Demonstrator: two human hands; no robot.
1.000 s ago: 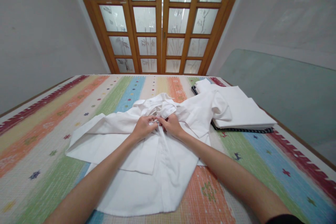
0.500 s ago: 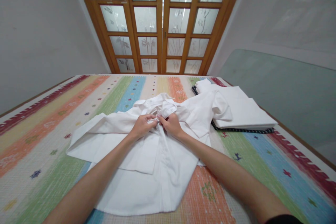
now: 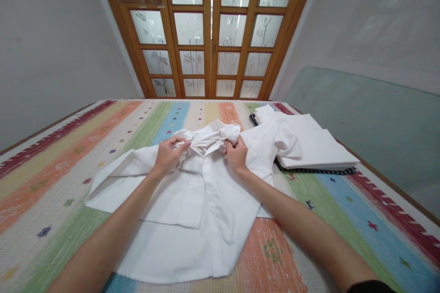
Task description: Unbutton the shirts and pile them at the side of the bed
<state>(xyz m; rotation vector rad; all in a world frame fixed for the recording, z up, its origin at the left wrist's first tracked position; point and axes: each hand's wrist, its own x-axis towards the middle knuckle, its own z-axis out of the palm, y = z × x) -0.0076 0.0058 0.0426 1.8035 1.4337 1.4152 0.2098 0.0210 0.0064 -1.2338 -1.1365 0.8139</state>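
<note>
A white short-sleeved shirt (image 3: 187,197) lies front up on the striped cloth, its collar end away from me. My left hand (image 3: 169,152) pinches the left side of the collar area between thumb and fingers. On the other side, my right hand (image 3: 235,152) grips the right part of the collar (image 3: 231,133). Between the two hands the collar fabric is bunched and wrinkled. The button placket (image 3: 211,215) runs down from the neck towards me. The shirt's left sleeve side is spread flat, and its right sleeve (image 3: 288,142) reaches the folded pile.
A stack of folded white clothes (image 3: 319,146) with a dark striped piece (image 3: 330,171) beneath lies at the right. The colourful striped cloth (image 3: 55,219) covers the table. Wooden glazed doors (image 3: 210,50) stand behind, and a greenish glass panel (image 3: 371,123) leans at the right.
My hands were together at the neck of the shirt; they have moved apart, left and right, each with collar fabric. The neck area is now more spread.
</note>
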